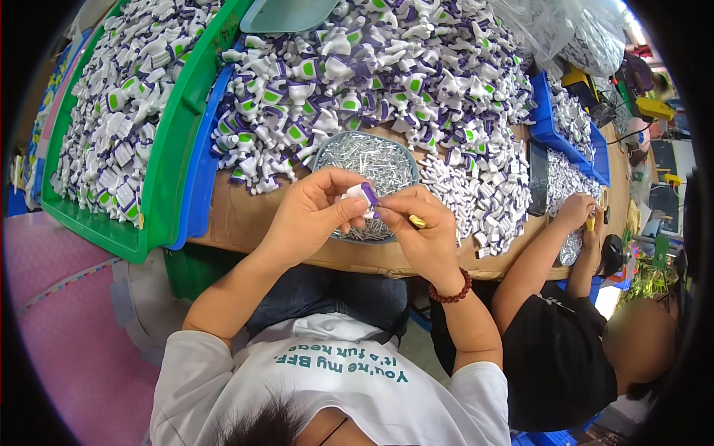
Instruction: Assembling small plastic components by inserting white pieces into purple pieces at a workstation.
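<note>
My left hand [316,212] is closed on a small white and purple plastic part [370,195], holding it up above the near side of a bowl [410,152] full of silvery metal pins. From the other side, the fingertips of my right hand [420,223] pinch together against the purple edge of that part. A short yellow piece, like the end of a tool [417,221], pokes out of my right hand; the rest of it is hidden by the fingers. Whatever sits between the right fingertips is too small to name.
A large heap of white, purple and green parts [349,82] covers the table behind the bowl. Small white pieces [483,201] lie to its right. A green crate [160,178] stands at left, blue bins [547,111] at right. A co-worker's hands [580,212] are at work on the right.
</note>
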The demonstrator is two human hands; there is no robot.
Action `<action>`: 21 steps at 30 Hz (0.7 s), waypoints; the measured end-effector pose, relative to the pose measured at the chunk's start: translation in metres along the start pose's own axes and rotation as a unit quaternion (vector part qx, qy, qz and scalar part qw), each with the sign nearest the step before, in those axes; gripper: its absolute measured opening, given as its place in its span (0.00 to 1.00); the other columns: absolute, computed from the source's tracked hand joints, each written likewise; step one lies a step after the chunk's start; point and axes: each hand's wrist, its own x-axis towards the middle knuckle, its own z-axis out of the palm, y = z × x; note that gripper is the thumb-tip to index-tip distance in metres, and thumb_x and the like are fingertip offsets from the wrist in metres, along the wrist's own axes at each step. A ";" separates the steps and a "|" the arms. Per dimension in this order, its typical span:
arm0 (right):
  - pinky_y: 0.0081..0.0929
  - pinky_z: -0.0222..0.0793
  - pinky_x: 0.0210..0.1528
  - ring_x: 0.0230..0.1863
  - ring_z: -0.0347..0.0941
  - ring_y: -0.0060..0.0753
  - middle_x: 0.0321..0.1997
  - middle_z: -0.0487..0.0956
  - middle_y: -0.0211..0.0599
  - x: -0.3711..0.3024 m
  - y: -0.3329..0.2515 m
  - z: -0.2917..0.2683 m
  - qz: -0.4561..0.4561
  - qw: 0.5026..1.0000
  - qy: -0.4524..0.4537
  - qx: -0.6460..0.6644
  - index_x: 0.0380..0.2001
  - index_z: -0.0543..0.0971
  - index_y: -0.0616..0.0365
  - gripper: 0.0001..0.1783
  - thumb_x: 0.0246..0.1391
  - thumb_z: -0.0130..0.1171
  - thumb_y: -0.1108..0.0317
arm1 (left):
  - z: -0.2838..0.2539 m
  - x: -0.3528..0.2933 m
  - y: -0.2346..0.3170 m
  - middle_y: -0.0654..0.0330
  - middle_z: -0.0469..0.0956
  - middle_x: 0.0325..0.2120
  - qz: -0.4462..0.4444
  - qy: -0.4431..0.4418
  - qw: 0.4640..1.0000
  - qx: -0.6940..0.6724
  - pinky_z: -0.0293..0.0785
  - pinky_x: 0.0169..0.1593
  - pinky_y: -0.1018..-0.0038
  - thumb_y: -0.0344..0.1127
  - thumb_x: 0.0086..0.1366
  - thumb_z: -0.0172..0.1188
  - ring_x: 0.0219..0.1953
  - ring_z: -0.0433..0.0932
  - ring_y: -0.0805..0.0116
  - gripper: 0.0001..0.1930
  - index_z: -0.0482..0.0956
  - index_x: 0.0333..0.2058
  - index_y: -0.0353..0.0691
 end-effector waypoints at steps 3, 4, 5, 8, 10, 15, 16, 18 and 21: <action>0.22 0.66 0.29 0.27 0.72 0.30 0.25 0.75 0.36 0.000 -0.001 -0.001 -0.009 0.999 0.008 -0.034 0.30 0.80 0.60 0.08 0.43 0.61 0.78 | 0.000 0.000 0.000 0.63 0.75 0.28 0.012 -0.009 1.000 0.019 0.69 0.28 0.86 0.27 0.59 0.57 0.26 0.73 0.81 0.10 0.73 0.40 0.35; 0.23 0.66 0.29 0.27 0.72 0.30 0.26 0.75 0.36 0.000 -0.003 -0.001 -0.011 0.999 0.010 -0.040 0.30 0.80 0.60 0.08 0.42 0.61 0.79 | 0.000 -0.001 0.000 0.63 0.75 0.28 0.011 -0.011 1.000 0.024 0.69 0.29 0.85 0.28 0.59 0.58 0.26 0.72 0.81 0.10 0.72 0.40 0.35; 0.23 0.66 0.29 0.27 0.72 0.31 0.26 0.75 0.36 0.000 -0.005 0.000 -0.013 0.999 0.012 -0.046 0.30 0.80 0.59 0.08 0.42 0.60 0.79 | 0.000 -0.002 0.001 0.62 0.76 0.29 0.009 -0.011 0.999 0.029 0.69 0.30 0.85 0.28 0.59 0.58 0.27 0.72 0.81 0.11 0.72 0.41 0.35; 0.23 0.66 0.28 0.27 0.72 0.32 0.26 0.75 0.36 -0.001 -0.006 0.000 -0.030 0.997 0.011 -0.066 0.30 0.80 0.60 0.09 0.41 0.60 0.80 | 0.003 -0.003 0.000 0.62 0.76 0.29 0.035 -0.002 0.999 0.033 0.69 0.30 0.84 0.28 0.59 0.58 0.27 0.72 0.81 0.11 0.72 0.41 0.35; 0.24 0.66 0.28 0.27 0.72 0.32 0.26 0.74 0.37 -0.002 -0.006 0.001 -0.040 0.997 0.006 -0.071 0.30 0.80 0.60 0.10 0.40 0.59 0.81 | 0.004 -0.003 0.001 0.63 0.75 0.29 0.024 0.005 0.999 0.034 0.69 0.31 0.85 0.28 0.59 0.58 0.27 0.72 0.81 0.11 0.72 0.41 0.35; 0.25 0.66 0.28 0.27 0.72 0.33 0.26 0.74 0.37 0.000 -0.007 0.002 -0.052 0.997 0.007 -0.055 0.30 0.79 0.62 0.10 0.40 0.58 0.82 | 0.003 -0.005 0.000 0.64 0.75 0.29 0.058 -0.005 0.996 0.066 0.68 0.31 0.85 0.27 0.59 0.58 0.28 0.71 0.82 0.11 0.72 0.41 0.34; 0.25 0.66 0.28 0.27 0.72 0.34 0.26 0.74 0.37 -0.001 -0.007 0.003 -0.061 0.996 0.014 -0.063 0.30 0.79 0.62 0.10 0.40 0.58 0.82 | 0.002 -0.004 0.001 0.64 0.75 0.29 0.058 -0.008 0.996 0.066 0.67 0.31 0.85 0.27 0.59 0.58 0.28 0.71 0.82 0.11 0.72 0.41 0.34; 0.25 0.66 0.28 0.27 0.72 0.35 0.26 0.74 0.37 -0.002 -0.006 0.006 -0.080 0.993 0.027 -0.079 0.30 0.79 0.62 0.10 0.39 0.58 0.82 | 0.001 -0.003 0.003 0.64 0.75 0.29 0.054 -0.008 0.996 0.070 0.68 0.31 0.85 0.27 0.59 0.58 0.28 0.71 0.82 0.11 0.73 0.41 0.34; 0.26 0.66 0.28 0.27 0.72 0.37 0.26 0.74 0.38 -0.001 -0.005 0.007 -0.114 0.987 0.041 -0.107 0.30 0.78 0.62 0.11 0.38 0.58 0.83 | 0.000 -0.002 0.003 0.62 0.75 0.28 0.059 -0.004 0.996 0.070 0.69 0.31 0.85 0.27 0.58 0.58 0.28 0.72 0.81 0.11 0.73 0.41 0.33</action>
